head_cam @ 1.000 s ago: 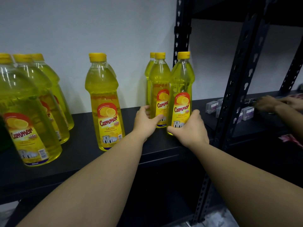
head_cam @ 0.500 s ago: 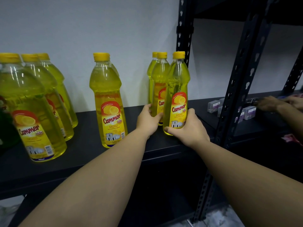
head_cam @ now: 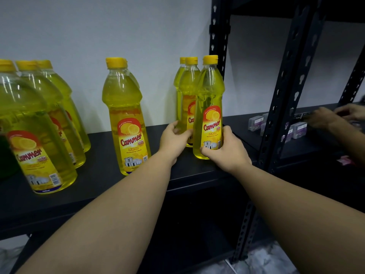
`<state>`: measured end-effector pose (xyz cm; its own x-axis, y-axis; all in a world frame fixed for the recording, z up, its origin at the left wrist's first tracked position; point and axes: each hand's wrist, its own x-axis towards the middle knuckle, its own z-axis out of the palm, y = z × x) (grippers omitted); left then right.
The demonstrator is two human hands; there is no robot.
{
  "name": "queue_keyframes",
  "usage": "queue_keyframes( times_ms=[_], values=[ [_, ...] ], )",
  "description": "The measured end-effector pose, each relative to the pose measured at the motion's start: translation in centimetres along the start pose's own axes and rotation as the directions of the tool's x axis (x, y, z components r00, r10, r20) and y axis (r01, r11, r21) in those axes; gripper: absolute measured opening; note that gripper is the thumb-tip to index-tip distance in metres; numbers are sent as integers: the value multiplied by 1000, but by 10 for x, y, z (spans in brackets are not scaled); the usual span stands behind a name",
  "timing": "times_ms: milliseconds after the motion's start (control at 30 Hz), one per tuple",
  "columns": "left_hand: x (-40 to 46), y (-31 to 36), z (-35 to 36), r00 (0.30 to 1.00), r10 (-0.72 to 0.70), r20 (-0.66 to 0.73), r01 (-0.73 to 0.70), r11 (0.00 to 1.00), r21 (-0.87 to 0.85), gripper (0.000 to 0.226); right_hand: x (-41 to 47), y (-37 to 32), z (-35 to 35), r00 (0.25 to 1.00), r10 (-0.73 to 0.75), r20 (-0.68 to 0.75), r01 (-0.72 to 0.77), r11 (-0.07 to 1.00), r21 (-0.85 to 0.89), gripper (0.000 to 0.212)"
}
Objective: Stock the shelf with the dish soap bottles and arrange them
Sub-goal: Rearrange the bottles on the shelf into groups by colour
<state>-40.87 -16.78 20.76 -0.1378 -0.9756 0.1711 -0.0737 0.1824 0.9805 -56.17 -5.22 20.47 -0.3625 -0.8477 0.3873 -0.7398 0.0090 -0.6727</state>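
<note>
Front right bottle, red-and-yellow label: "Cammer", "LEMON", smaller line below too small to confirm. Middle bottle: "Cammer", "NEW", "LEMON". Near left bottle: "Cammer", "NEW". Lettering on small boxes far right: illegible.

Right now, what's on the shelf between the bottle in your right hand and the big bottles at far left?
In the head view: the left hand, then a lone bottle with another hidden behind it; otherwise bare shelf.

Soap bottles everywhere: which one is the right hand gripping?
The front bottle of the rightmost row, beside the black upright; the right hand wraps its base.
</note>
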Motion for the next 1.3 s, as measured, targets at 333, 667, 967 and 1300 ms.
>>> queue_keyframes(
  times_ms=[333, 667, 967, 1300],
  values=[
    [-25, 7, -5, 999, 24, 30, -22, 997, -73, 54, -2, 0, -1, 998, -68, 13, 67, 996, 53, 65],
    [-34, 2, -10, 967, 160, 198, -179, 980, 82, 77, -3, -1, -5, 998, -43, 37, 40, 996, 77, 68],
    [-39, 7, -11, 970, 169, 177, -193, 973, 125, 69, 0, 1, -3, 998, -37, 51, 32, 995, 94, 69],
    [-65, 11, -26, 984, 146, 104, -175, 912, 371, 77, -7, -11, -6, 999, 2, 49, -5, 998, 60, 81]
  ],
)
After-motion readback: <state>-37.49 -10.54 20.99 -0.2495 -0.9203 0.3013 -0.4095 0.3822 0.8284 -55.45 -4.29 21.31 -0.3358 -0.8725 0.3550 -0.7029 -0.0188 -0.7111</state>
